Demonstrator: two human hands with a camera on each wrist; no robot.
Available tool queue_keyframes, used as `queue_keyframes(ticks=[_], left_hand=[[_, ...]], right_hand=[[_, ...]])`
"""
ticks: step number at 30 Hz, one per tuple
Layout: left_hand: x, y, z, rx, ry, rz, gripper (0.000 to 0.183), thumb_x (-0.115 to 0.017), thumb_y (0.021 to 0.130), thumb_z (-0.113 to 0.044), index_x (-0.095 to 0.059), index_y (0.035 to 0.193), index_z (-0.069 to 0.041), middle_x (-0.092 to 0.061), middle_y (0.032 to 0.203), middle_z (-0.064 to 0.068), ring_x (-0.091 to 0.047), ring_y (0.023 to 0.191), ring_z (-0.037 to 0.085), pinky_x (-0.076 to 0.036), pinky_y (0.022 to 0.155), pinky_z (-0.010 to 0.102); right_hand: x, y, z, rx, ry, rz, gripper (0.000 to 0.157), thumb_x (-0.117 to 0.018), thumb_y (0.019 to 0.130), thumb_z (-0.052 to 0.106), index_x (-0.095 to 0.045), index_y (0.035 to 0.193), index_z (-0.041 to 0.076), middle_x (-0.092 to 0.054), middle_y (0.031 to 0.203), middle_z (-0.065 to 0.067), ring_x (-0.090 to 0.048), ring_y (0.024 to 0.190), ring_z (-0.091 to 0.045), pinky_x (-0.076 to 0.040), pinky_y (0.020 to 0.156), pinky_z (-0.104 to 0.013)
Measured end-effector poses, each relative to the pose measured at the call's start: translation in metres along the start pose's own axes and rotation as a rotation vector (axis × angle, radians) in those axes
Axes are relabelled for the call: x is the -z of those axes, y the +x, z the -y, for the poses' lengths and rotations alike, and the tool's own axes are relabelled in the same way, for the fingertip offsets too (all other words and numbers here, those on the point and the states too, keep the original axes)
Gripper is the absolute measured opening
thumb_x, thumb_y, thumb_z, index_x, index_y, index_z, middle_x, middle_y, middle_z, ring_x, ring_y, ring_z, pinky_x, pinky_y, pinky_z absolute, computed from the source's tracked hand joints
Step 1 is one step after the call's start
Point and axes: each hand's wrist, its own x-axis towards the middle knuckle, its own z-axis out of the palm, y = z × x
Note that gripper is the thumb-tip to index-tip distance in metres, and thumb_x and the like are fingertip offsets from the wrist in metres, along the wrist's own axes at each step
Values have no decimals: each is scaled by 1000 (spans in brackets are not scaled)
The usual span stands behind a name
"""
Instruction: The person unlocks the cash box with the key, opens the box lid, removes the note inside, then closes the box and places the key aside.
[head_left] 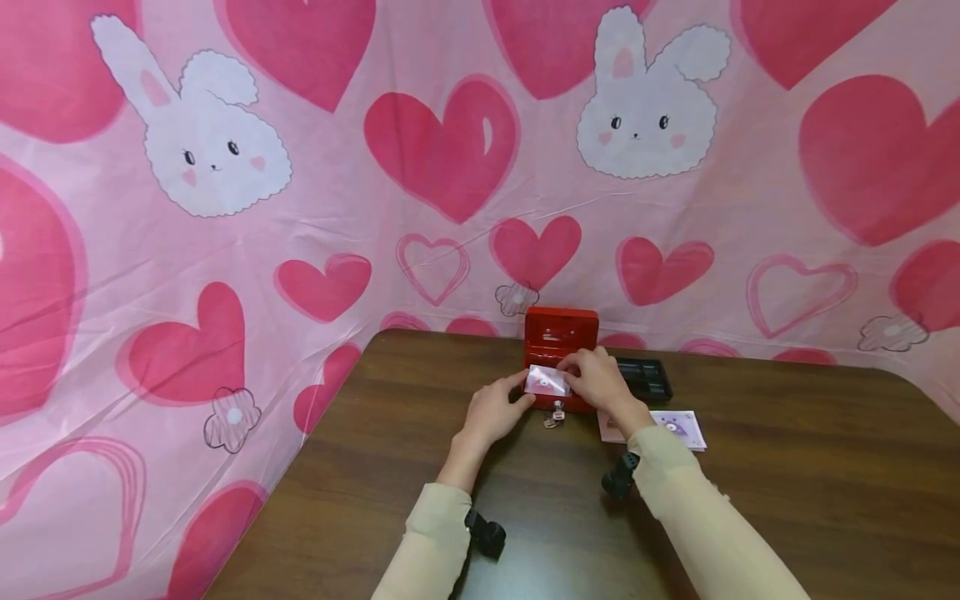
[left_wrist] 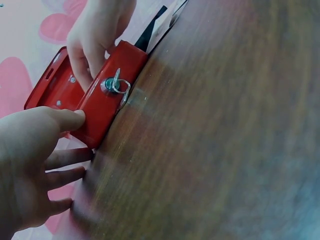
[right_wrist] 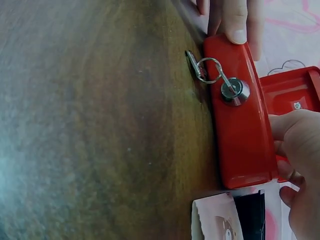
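Observation:
A small red cash box [head_left: 542, 401] stands with its lid [head_left: 561, 321] raised, a keyed lock [right_wrist: 235, 91] on its front. A shiny pink-and-white card [head_left: 547, 381] with a printed figure lies in the box opening. Against the left end rests my left hand [head_left: 491, 410], its thumb on the front edge and its other fingers spread straight along the side. My right hand [head_left: 600, 377] reaches into the box from the right, fingers bent, and pinches the card's right edge. In both wrist views the box wall hides those fingertips.
Keys on a ring [right_wrist: 209, 70] hang from the lock. Right of the box lies a black compartment tray [head_left: 643, 379]. Nearer me are a lilac printed card [head_left: 680, 427] and a pink one [head_left: 611, 427], partly behind my right wrist. A pink heart-print cloth [head_left: 442, 150] hangs behind the wooden table [head_left: 795, 467].

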Motion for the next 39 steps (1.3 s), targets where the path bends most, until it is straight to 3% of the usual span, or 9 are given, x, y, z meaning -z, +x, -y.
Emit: queue_keyframes(ticks=[6, 12, 20, 25, 30, 34, 39], left_hand=[[-1, 1, 1, 15, 6, 4, 52, -60, 97, -41, -51, 146, -27, -57, 145, 4, -54, 133, 28, -39, 111, 56], [-1, 2, 0, 13, 8, 1, 52, -60, 97, -41, -52, 146, -27, -57, 145, 4, -55, 132, 28, -39, 111, 55], [-2, 3, 3, 17, 13, 4, 51, -60, 97, -41, -51, 146, -28, -56, 145, 4, -54, 133, 28, -40, 111, 55], [-2, 1, 3, 23, 11, 7, 51, -60, 97, -40, -51, 146, -28, -57, 145, 4, -54, 132, 28, -40, 110, 55], [-2, 0, 2, 22, 9, 9, 51, -60, 97, -40, -51, 146, -28, -57, 145, 4, -54, 133, 28, -39, 111, 55], [-2, 0, 1, 19, 3, 9, 51, -59, 98, -40, -50, 147, -28, -56, 145, 3, -53, 134, 27, -38, 111, 55], [-1, 2, 1, 20, -3, 7, 52, -60, 98, -40, -50, 147, -26, -56, 146, 3, -53, 134, 27, -38, 112, 56]], right_hand=[[1, -1, 3, 5, -20, -54, 25, -71, 90, 21, -75, 112, 12, -72, 113, -15, -52, 101, -31, -41, 97, -54], [8, -5, 7, -37, 101, -127, 27, -66, 94, 20, -72, 119, 10, -68, 121, -17, -56, 108, -34, -43, 104, -58], [17, -12, 9, -67, 240, -118, 32, -61, 98, 18, -67, 127, 6, -63, 124, -18, -60, 110, -35, -51, 100, -53], [21, -18, 8, -67, 299, -184, 32, -59, 99, 18, -66, 129, 7, -63, 126, -17, -59, 113, -33, -51, 100, -51], [26, -24, 7, -38, 326, -283, 29, -61, 98, 14, -68, 125, 5, -65, 117, -16, -60, 104, -30, -54, 94, -49], [30, -29, 5, -17, 315, -358, 27, -63, 97, 12, -70, 122, 4, -67, 109, -15, -61, 95, -26, -56, 85, -41], [38, -36, 5, 16, 334, -391, 26, -66, 95, 13, -71, 119, 4, -68, 105, -13, -62, 85, -21, -51, 72, -16]])
